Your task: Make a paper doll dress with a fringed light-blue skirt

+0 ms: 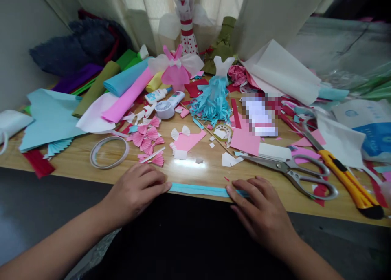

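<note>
A narrow strip of light blue paper (198, 189) lies along the near edge of the wooden table (195, 172). My left hand (134, 194) grips its left end, and my right hand (259, 210) holds its right end, with the fingers over the paper. The strip looks folded lengthwise, and its far right end is hidden under my right fingers. Closest to my left hand are small pink paper fans (151, 158), and a pink paper sheet (187, 143) lies beyond the strip.
Steel scissors (290, 174) and a yellow utility knife (345, 182) lie to the right, and a tape roll (109, 152) to the left. Paper scraps, crepe paper rolls, a glue bottle (157, 95) and paper dresses crowd the tabletop behind.
</note>
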A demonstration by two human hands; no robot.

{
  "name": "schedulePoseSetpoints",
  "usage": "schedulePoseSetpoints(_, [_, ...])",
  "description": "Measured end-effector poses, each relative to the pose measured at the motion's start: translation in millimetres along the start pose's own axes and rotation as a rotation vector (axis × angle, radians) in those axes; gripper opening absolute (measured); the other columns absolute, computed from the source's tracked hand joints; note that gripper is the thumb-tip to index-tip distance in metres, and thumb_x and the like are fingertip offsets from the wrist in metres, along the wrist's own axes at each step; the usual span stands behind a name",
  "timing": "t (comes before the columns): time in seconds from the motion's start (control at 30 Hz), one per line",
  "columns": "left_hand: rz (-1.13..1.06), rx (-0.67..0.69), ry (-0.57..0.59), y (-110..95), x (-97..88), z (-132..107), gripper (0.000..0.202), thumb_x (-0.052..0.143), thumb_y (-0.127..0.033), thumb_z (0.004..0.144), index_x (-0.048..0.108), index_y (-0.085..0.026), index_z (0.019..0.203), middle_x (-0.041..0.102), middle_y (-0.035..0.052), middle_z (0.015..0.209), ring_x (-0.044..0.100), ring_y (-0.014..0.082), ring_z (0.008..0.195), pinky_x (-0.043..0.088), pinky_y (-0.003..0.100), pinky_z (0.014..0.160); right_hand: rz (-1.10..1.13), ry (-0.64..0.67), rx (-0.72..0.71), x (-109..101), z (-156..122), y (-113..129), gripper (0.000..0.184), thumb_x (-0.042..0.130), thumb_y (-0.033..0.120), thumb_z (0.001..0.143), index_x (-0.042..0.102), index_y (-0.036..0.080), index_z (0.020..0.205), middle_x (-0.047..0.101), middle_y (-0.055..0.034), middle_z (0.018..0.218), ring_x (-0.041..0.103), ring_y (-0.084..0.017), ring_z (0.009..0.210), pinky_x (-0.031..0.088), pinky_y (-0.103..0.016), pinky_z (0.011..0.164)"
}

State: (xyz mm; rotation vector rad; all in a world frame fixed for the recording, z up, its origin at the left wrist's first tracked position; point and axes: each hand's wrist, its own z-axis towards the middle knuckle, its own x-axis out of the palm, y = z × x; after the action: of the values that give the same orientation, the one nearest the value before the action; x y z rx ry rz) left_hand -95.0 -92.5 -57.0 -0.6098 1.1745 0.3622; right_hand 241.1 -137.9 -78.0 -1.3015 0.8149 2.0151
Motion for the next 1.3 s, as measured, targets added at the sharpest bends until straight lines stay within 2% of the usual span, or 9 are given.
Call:
schedulePoseSetpoints(0.17, [0.038, -0.094, -0.084, -3.8, -4.4, -13.6, 0.03, 0.051, -0.005, 0.081, 0.06, -0.024, 0.103, 0.063, 0.005, 0.088, 0.055, 0.0206, 0.085, 0.043, 0.04, 0.075, -0.003, -0.008, -0.01, 2.4, -3.1, -1.9, 0.039, 0.062, 0.017, 0.08, 0.058, 0.017, 0.118, 0.06, -0.0137, 0.112, 0.049, -0.031, 0.1, 0.04, -0.058, 0.091])
schedulePoseSetpoints(0.3, [-0.009, -0.098, -0.263, -29.9, -1.6, 1.5, 0.037, 0.051, -0.004, 0.076, 0.057, -0.02, 0.109, 0.063, 0.0075, 0.091, 0.057, 0.0229, 0.095, 0.047, 0.042, 0.082, 0.002, -0.01, -0.002, 1.7, 0.1, 2.2, 0.037, 0.061, 0.018, 0.081, 0.059, 0.016, 0.118, 0.06, -0.0135, 0.111, 0.048, -0.031, 0.1, 0.039, -0.058, 0.091])
schedulePoseSetpoints(0.37, [-0.062, -0.009, -0.229, -48.4, 7.2, 22.0, 0.044, 0.049, -0.007, 0.079, 0.05, -0.017, 0.121, 0.061, 0.0116, 0.114, 0.051, 0.0249, 0.115, 0.043, 0.046, 0.096, -0.007, -0.012, 0.028, 1.2, 4.3, 7.8, 0.035, 0.06, 0.022, 0.082, 0.059, 0.017, 0.117, 0.061, -0.0129, 0.111, 0.048, -0.03, 0.1, 0.038, -0.058, 0.091])
schedulePoseSetpoints(0.43, [-0.046, 0.064, -0.074, -64.9, 20.5, 44.2, 0.051, 0.049, -0.014, 0.082, 0.04, -0.012, 0.132, 0.049, 0.0146, 0.136, 0.037, 0.0264, 0.13, 0.039, 0.044, 0.103, -0.029, -0.007, 0.07, 1.4, 9.0, 14.7, 0.032, 0.06, 0.027, 0.083, 0.061, 0.018, 0.114, 0.061, -0.0115, 0.112, 0.048, -0.03, 0.101, 0.037, -0.057, 0.092])
schedulePoseSetpoints(0.57, [0.053, 0.076, 0.106, -79.9, 48.5, 66.9, 0.065, 0.055, -0.023, 0.079, 0.033, -0.005, 0.137, 0.036, 0.0177, 0.145, 0.028, 0.0285, 0.136, 0.036, 0.043, 0.106, -0.046, 0.009, 0.125, 4.4, 13.4, 23.5, 0.034, 0.058, 0.037, 0.084, 0.061, 0.02, 0.112, 0.059, -0.0087, 0.119, 0.046, -0.03, 0.104, 0.032, -0.057, 0.096])
schedulePoseSetpoints(0.93, [0.255, 0.172, 0.02, -61.7, 62.4, 56.7, 0.062, 0.05, -0.038, 0.085, 0.033, -0.014, 0.14, 0.035, 0.0111, 0.147, 0.025, 0.0259, 0.137, 0.022, 0.039, 0.11, -0.153, -0.047, 0.259, -8.9, -33.4, -2.6, 0.038, 0.058, 0.03, 0.083, 0.057, 0.025, 0.121, 0.054, -0.011, 0.123, 0.036, -0.036, 0.124, 0.026, -0.062, 0.099])
schedulePoseSetpoints(1.07, [0.252, 0.184, -0.031, -61.5, 61.1, 58.3, 0.06, 0.048, -0.043, 0.087, 0.037, -0.014, 0.138, 0.041, 0.0105, 0.143, 0.032, 0.0253, 0.134, 0.028, 0.038, 0.107, -0.194, -0.118, 0.261, -32.9, -55.1, -23.1, 0.036, 0.063, 0.034, 0.079, 0.062, 0.022, 0.113, 0.058, -0.0125, 0.117, 0.046, -0.035, 0.114, 0.034, -0.059, 0.095])
schedulePoseSetpoints(1.2, [0.274, 0.197, -0.079, -62.5, 55.7, 65.6, 0.044, 0.051, -0.023, 0.088, 0.048, -0.012, 0.131, 0.051, 0.0093, 0.136, 0.045, 0.0274, 0.122, 0.036, 0.041, 0.1, -0.325, -0.365, 0.434, -66.9, -62.1, -73.0, 0.025, 0.055, 0.025, 0.085, 0.063, 0.017, 0.107, 0.065, -0.012, 0.098, 0.059, -0.024, 0.093, 0.046, -0.042, 0.084])
schedulePoseSetpoints(1.3, [0.248, 0.155, -0.126, -63.5, 50.9, 73.4, 0.031, 0.05, -0.016, 0.087, 0.06, -0.011, 0.116, 0.064, 0.0092, 0.117, 0.056, 0.0251, 0.096, 0.044, 0.041, 0.085, -0.554, -0.124, 0.763, -80.4, -57.7, -119.4, 0.032, 0.047, 0.031, 0.088, 0.066, 0.012, 0.105, 0.066, -0.0163, 0.106, 0.057, -0.028, 0.101, 0.044, -0.041, 0.088])
